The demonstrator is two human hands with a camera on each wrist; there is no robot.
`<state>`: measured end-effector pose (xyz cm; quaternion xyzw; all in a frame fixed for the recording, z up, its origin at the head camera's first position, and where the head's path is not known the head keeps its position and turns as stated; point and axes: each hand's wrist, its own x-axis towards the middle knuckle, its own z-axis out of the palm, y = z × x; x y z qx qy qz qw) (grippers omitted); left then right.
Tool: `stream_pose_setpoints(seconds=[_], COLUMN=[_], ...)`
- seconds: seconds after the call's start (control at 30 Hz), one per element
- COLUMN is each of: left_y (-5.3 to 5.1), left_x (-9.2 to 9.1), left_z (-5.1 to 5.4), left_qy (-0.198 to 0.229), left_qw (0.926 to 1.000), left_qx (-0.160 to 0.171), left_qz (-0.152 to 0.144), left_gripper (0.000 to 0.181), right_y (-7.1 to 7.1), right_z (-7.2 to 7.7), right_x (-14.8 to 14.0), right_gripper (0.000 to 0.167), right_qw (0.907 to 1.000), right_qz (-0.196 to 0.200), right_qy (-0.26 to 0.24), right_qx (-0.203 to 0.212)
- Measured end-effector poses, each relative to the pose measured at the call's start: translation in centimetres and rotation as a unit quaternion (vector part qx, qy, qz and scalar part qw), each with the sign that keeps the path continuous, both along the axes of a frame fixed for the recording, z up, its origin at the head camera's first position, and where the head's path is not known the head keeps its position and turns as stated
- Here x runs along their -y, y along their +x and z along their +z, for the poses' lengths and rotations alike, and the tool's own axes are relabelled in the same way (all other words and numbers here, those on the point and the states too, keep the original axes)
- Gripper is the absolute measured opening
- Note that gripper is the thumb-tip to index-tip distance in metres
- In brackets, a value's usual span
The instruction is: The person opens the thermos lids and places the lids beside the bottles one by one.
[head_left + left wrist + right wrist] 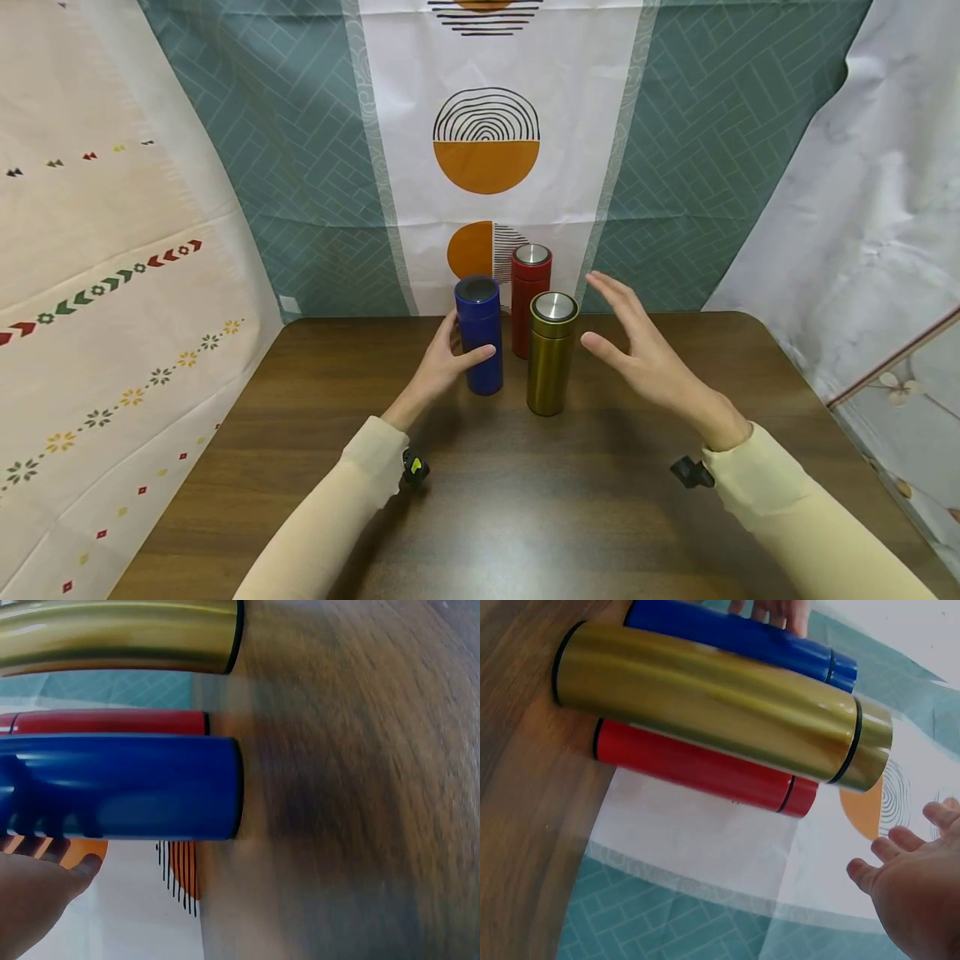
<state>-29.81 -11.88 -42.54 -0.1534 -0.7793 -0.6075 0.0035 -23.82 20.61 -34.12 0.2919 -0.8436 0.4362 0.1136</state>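
Note:
Three cylindrical flasks stand upright on the table: a blue one, a red one behind, and a gold one at front right. My left hand is at the left side of the blue flask, its thumb crossing in front in the head view. In the left wrist view, a gap shows between the thumb and the blue flask. My right hand is held in the air right of the gold flask, fingers spread, holding nothing.
The flasks stand on a brown wooden table near its far edge. A patterned teal and white cloth hangs behind. Patterned cloth hangs at the left and white cloth at the right.

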Motion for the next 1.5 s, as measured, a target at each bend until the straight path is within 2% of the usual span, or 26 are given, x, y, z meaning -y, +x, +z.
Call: stream_pose_setpoints(seconds=[0.2, 0.57, 0.83, 1.1, 1.4, 1.5], left_y=[-0.2, -0.5, -0.2, 0.9, 3.0, 3.7], left_x=[-0.7, -1.6, -1.6, -1.4, -1.0, -0.8], left_z=[-0.2, -0.7, -0.2, 0.3, 1.4, 1.7], left_qy=[0.024, 0.022, 0.029, 0.028, 0.025, 0.029], left_qw=[0.9997, 0.998, 0.9971, 0.9978, 0.9986, 0.999], left_qx=[0.0, -0.016, -0.016, -0.016, -0.014, -0.017], left_qz=[0.009, 0.056, 0.068, 0.058, 0.045, 0.03], left_gripper=[0.09, 0.086, 0.083, 0.082, 0.079, 0.079], right_y=[0.2, 0.6, 0.6, 1.2, 1.9, 2.1], right_z=[0.0, 0.0, 0.1, 0.6, 1.5, 1.8], right_x=[0.6, 1.1, 1.2, 1.8, 2.7, 2.9], right_gripper=[0.074, 0.074, 0.074, 0.075, 0.077, 0.077], right_qw=[0.9998, 0.9993, 0.9993, 0.9993, 0.9988, 0.9985], right_qz=[0.0, 0.002, 0.003, 0.017, 0.033, 0.039], right_qy=[0.001, 0.004, 0.008, 0.011, 0.021, 0.026], right_qx=[-0.022, -0.037, -0.037, -0.031, -0.03, -0.029])
